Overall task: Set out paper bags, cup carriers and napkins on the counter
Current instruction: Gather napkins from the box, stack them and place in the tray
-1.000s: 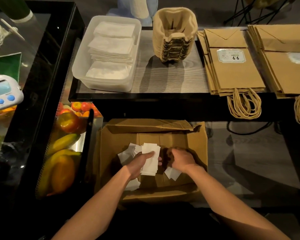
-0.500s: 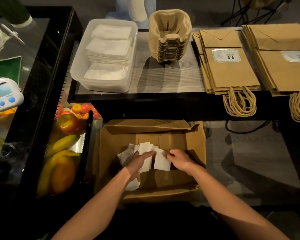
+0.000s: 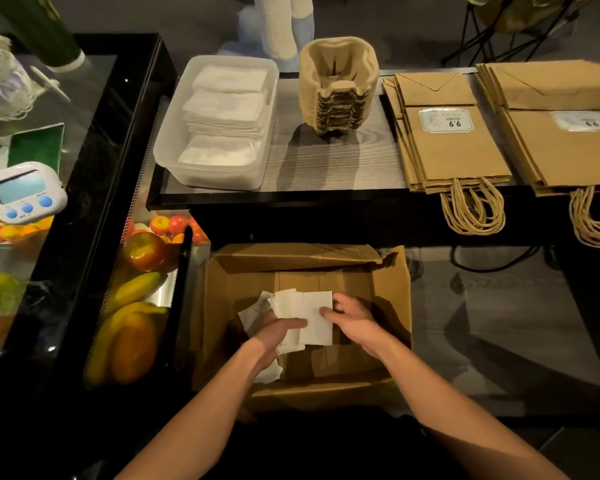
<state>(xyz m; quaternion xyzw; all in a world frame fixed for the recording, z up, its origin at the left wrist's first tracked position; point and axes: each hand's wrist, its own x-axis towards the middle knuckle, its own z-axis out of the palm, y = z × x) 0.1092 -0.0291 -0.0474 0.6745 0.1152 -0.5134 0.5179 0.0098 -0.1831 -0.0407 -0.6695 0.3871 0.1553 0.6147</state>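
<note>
I have both hands down inside the open cardboard box [image 3: 392, 289], a soft, creased brown carton with its flaps bent outward. My left hand [image 3: 278, 332] is wrapped around a loose sheaf of napkins [image 3: 314, 317]. They are thin, white, rectangular sheets, fanned unevenly, and the thumb lies across the front. My right hand [image 3: 352, 322] pinches the right edge of the frontmost sheet between thumb and fingers, so both hands hold the same bundle. Just under the left wrist, a few crumpled white sheets [image 3: 269, 374] lie on the box floor.

Beyond the hands, up on the grey, ribbed counter [image 3: 326, 168], the other supplies are laid out. Ahead and to the left of my left hand stands a translucent plastic tub [image 3: 215, 174] with rounded corners, holding three flat piles of folded napkins [image 3: 227, 105]. Straight ahead of both hands is a nested stack of cup carriers [image 3: 338, 88] in rough, beige moulded pulp. Ahead and to the right of my right hand lie two flat piles of brown paper bags [image 3: 454, 147]. Each top bag has a pale label, and their twisted cord handles [image 3: 471, 213] hang over the near edge.

Well to the left of my left hand I see glossy fruit [image 3: 136, 327], bananas among it. Farther left sits a white timer [image 3: 23, 192] with blue buttons.
</note>
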